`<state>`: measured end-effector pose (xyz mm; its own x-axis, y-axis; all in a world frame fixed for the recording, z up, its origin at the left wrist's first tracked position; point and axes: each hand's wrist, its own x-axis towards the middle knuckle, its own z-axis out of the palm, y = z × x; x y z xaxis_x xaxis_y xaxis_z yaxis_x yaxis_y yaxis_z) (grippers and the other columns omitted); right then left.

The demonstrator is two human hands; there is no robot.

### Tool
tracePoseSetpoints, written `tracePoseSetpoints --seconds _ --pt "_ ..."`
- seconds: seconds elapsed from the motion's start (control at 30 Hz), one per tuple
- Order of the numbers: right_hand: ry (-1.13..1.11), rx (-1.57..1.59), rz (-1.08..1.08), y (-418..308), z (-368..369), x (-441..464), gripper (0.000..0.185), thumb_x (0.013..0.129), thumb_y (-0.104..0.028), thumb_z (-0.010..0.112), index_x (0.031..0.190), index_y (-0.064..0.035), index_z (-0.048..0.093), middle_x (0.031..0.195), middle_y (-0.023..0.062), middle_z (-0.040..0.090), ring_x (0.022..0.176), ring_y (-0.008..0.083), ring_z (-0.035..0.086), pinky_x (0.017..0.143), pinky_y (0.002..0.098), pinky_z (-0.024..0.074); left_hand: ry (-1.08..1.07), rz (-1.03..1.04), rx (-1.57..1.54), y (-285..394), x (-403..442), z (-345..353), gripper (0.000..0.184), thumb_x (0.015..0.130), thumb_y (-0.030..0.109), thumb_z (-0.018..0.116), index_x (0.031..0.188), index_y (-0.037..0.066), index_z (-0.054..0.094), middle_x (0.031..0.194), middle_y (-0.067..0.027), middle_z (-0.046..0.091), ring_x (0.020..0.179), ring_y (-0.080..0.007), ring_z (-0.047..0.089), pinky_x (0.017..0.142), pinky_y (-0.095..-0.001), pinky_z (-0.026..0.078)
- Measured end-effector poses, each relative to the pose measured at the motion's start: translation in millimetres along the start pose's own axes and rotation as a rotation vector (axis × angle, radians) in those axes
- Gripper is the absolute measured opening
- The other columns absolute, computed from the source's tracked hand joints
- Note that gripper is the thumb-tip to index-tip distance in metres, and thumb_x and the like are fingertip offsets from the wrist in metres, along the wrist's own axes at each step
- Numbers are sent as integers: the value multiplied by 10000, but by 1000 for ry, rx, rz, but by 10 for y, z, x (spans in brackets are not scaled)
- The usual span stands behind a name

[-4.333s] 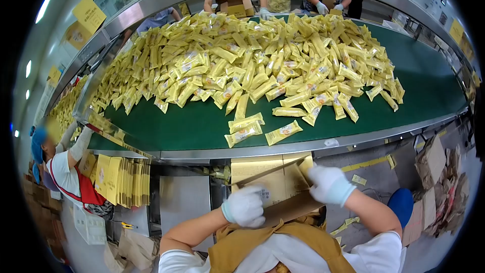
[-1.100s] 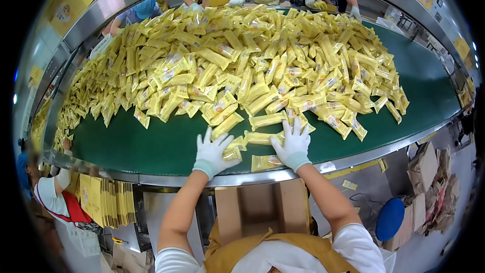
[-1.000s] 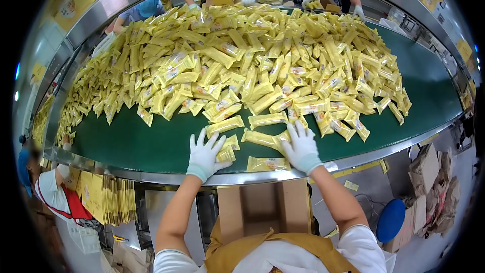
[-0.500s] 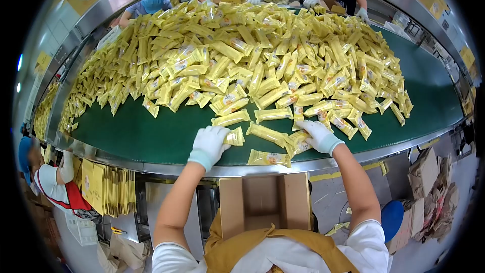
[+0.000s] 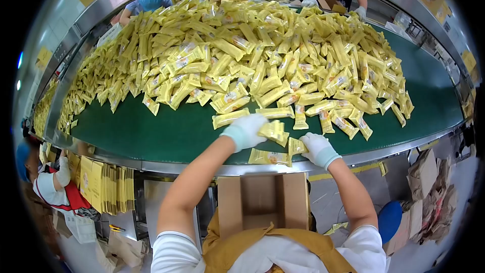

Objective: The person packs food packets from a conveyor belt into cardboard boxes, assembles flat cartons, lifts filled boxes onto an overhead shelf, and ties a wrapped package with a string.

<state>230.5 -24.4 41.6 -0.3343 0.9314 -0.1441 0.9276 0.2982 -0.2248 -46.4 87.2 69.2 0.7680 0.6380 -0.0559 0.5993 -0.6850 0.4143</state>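
My left hand [image 5: 245,131], in a white glove, is closed on yellow snack packets [image 5: 273,132] near the front of the green belt [image 5: 126,134]. Just to its right, my right hand [image 5: 320,150], gloved too, pinches one yellow snack packet [image 5: 297,146] by its end. A single packet [image 5: 270,157] lies flat by the metal edge, below both hands. Beyond them a large heap of the same packets [image 5: 242,60] covers much of the belt. My left palm hides part of what it grips.
An open cardboard box [image 5: 260,199] stands before my body, under the belt's metal rim [image 5: 166,166]. Co-workers' gloved hands [image 5: 309,1] are across the heap. At left, a person in a blue cap [image 5: 23,159] is near stacked flat cartons [image 5: 113,187]. Brown paper [image 5: 437,197] lies at right.
My left hand has moved right and now grips packets near the middle. My right hand has drawn slightly down, pinching a packet. Packets that lay loose between the hands are gathered up.
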Motion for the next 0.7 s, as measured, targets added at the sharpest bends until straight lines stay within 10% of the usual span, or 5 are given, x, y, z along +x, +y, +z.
tracePoseSetpoints --seconds 0.2,0.57,0.7 --pt "107 131 1 -355 -628 -130 429 802 -294 763 1130 -55 625 1006 167 635 943 376 650 822 447 531 -315 -1 222 183 404 95 502 820 285 757 1282 167 600 1179 -135 696 1071 -343 677 877 -447 550" --pt "-119 -11 -192 -848 71 480 441 810 -244 733 1192 -94 569 981 120 663 894 319 681 773 431 548 -54 -406 316 -556 -423 27 460 828 318 747 1243 186 600 1059 -99 722 976 -328 698 808 -446 560" --pt "283 -268 -157 -630 137 580 415 806 -166 684 1203 -104 578 881 70 626 795 284 655 717 402 535 97 -388 364 -520 -648 240 574 803 341 780 1303 157 567 1104 -115 687 1040 -304 664 880 -429 527"
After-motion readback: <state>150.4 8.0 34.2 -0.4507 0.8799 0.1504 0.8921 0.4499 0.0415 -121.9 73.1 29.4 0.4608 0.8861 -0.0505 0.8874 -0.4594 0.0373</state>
